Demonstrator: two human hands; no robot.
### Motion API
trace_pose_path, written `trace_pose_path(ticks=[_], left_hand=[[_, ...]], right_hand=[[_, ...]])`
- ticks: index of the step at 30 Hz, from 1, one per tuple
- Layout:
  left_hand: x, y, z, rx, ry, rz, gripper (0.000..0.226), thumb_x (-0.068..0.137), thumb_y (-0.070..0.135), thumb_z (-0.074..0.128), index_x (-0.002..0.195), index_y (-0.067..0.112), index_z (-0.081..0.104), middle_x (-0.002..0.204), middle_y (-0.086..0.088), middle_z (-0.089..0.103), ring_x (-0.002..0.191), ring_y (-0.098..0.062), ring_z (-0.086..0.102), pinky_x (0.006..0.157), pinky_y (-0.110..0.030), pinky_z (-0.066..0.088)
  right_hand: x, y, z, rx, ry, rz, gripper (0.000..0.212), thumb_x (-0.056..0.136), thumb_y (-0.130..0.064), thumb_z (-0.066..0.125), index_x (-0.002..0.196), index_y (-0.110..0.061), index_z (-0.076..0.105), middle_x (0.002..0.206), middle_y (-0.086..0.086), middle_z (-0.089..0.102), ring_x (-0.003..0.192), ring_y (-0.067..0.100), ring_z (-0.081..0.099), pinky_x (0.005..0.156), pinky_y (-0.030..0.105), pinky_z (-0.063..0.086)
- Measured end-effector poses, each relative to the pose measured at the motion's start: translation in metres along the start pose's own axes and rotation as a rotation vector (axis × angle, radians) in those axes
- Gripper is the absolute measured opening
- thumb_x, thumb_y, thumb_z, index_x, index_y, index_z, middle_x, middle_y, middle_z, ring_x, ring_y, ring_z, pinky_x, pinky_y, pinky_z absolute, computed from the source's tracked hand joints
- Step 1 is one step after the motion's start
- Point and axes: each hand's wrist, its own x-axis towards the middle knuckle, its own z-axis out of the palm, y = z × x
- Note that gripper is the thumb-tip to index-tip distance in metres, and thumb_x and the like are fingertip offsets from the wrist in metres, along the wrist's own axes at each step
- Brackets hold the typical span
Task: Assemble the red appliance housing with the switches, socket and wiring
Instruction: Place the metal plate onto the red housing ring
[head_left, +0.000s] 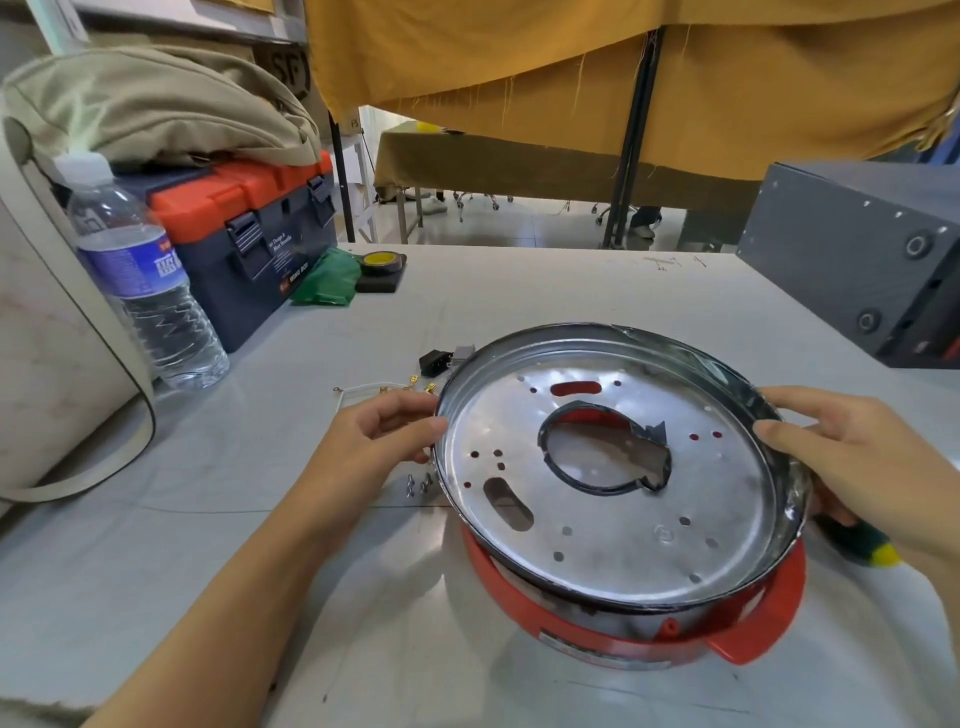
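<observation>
A round silver metal pan (613, 499) with a black-taped rim and a central hole is tilted up over the red housing (623, 644), which lies on the table with a red handle at its front right. My left hand (379, 436) grips the pan's left rim with thumb and fingers. On the opposite rim, my right hand (852, 452) holds the pan the same way. Behind the pan lie a black socket (434, 362), a grey switch (462, 353) and white wires with brass terminals (384, 389). Small screws (418, 484) lie by the left rim.
A water bottle (140, 291) and a grey-and-orange toolbox (249, 244) stand at the left, with green cloth (327, 283) and a tape roll (382, 262) behind. A grey box (857, 249) sits far right. A green-yellow object (867, 548) lies under my right wrist.
</observation>
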Motion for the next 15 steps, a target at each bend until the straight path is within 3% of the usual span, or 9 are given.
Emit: trace_pose_path(ticks=[10,15], left_hand=[[0.0016,-0.0024,0.0007,0.029,0.022,-0.008,0.03,0.068,0.031,0.071,0.096,0.022,0.073,0.094,0.005,0.073,0.084,-0.009,0.067,0.07,-0.015,0.052],[0.0015,-0.0029,0.0008,0.045,0.023,-0.015,0.029,0.069,0.035,0.07,0.096,0.026,0.073,0.097,0.007,0.073,0.089,-0.013,0.067,0.074,-0.02,0.052]], right_hand=[[0.0005,0.0069,0.0001,-0.079,0.036,-0.016,0.033,0.091,-0.018,0.056,0.092,-0.048,0.068,0.05,0.013,0.061,0.03,0.01,0.037,0.034,0.009,0.028],[0.0015,0.0095,0.0006,-0.123,0.037,-0.027,0.034,0.091,-0.019,0.056,0.091,-0.051,0.067,0.052,0.012,0.064,0.029,0.008,0.039,0.032,0.008,0.027]])
